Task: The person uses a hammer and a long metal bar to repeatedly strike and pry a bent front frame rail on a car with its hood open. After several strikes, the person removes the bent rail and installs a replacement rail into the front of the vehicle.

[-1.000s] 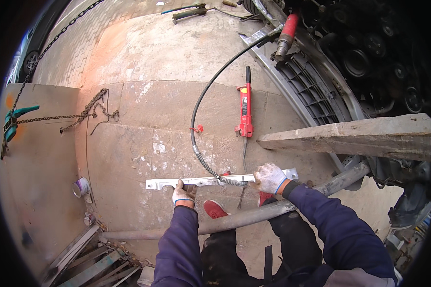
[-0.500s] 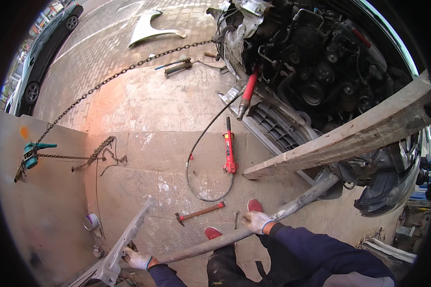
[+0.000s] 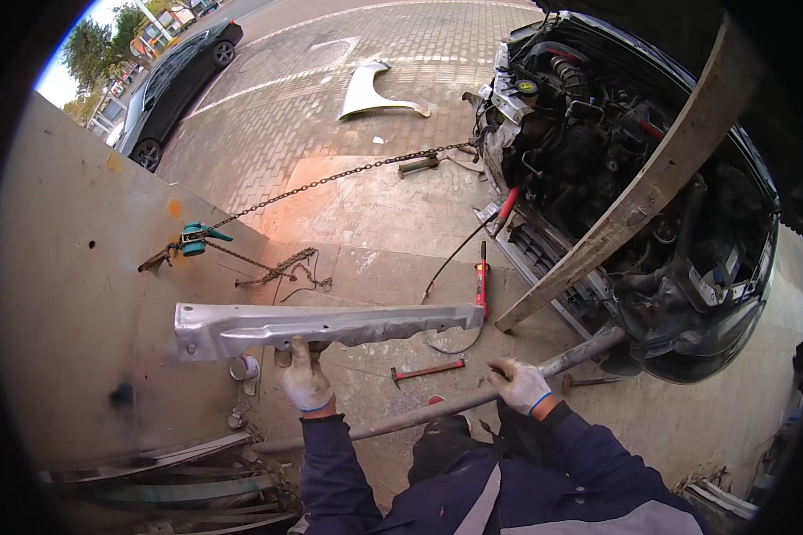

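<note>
My left hand [image 3: 307, 379], in a pale work glove, grips the lower edge of a long silver sheet-metal rail [image 3: 348, 326]. The rail lies almost level across the view, with bent flanges and small holes. My right hand [image 3: 519, 385], gloved too, has its fingers curled over a long grey metal pipe [image 3: 442, 413]; the undersides of the fingers are hidden. This pipe slants past my legs toward the opened front of a dark car [image 3: 651, 192]. Beyond the rail, a red hand pump [image 3: 482, 283] stands partly hidden by the rail's right end.
A wooden beam [image 3: 629, 192] slants up before the car. A taut chain [image 3: 348, 174] runs from the car to a teal chain hoist [image 3: 194, 239] at the left wall. A hammer [image 3: 428, 371] lies on the floor; a white fender [image 3: 366, 94] lies farther off. Metal strips [image 3: 178, 455] are stacked lower left.
My left hand has raised the rail from the lower left and turned it from steep to nearly level. My view has tilted up and shifted. My right hand is still at the pipe.
</note>
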`<act>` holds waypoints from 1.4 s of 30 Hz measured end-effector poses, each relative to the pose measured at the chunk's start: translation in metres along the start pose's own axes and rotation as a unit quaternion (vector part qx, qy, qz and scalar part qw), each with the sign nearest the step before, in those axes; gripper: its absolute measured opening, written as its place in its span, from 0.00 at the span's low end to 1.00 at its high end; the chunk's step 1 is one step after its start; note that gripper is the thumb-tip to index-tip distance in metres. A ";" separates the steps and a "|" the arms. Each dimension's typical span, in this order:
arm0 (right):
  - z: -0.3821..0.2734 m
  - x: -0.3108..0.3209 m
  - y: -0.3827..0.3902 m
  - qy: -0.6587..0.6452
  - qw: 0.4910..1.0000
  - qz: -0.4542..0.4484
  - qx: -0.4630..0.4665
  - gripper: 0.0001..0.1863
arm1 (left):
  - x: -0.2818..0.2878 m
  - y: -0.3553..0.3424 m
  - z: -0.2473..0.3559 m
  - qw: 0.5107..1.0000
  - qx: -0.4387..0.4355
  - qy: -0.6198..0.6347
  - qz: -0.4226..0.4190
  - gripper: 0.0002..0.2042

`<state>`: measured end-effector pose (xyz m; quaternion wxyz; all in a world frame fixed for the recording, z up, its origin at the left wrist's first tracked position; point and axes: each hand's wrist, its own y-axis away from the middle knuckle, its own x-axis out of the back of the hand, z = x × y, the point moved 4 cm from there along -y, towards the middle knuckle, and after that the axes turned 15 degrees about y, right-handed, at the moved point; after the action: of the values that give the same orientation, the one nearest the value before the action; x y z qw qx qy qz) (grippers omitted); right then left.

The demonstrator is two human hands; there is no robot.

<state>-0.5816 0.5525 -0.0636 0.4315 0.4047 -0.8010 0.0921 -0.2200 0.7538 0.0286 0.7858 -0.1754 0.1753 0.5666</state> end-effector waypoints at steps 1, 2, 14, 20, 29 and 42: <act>-0.011 0.027 0.009 -0.032 0.996 0.078 -0.026 0.18 | -0.011 0.005 0.006 0.999 0.025 0.020 0.000 0.22; -0.022 0.054 0.021 -0.105 0.980 0.167 -0.037 0.14 | -0.028 0.005 0.003 0.998 0.054 0.028 0.016 0.23; -0.071 0.171 0.081 0.054 0.961 0.270 -0.020 0.25 | -0.129 0.045 0.007 0.946 0.175 0.210 -0.176 0.20; -0.081 0.129 0.074 0.033 0.996 0.077 -0.006 0.46 | -0.148 0.063 0.003 0.935 0.202 0.199 -0.211 0.19; -0.088 0.110 0.054 0.025 0.996 0.090 0.015 0.59 | -0.172 0.073 -0.009 0.897 0.267 0.242 -0.256 0.22; 0.045 0.201 0.204 0.153 0.935 0.209 -0.242 0.56 | -0.144 0.080 -0.103 0.900 0.321 0.027 -0.292 0.33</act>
<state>-0.8178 0.5495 0.1035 0.6044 0.0921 -0.7901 0.0439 -0.3468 0.6089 0.0004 0.9247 0.0281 0.3098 0.2194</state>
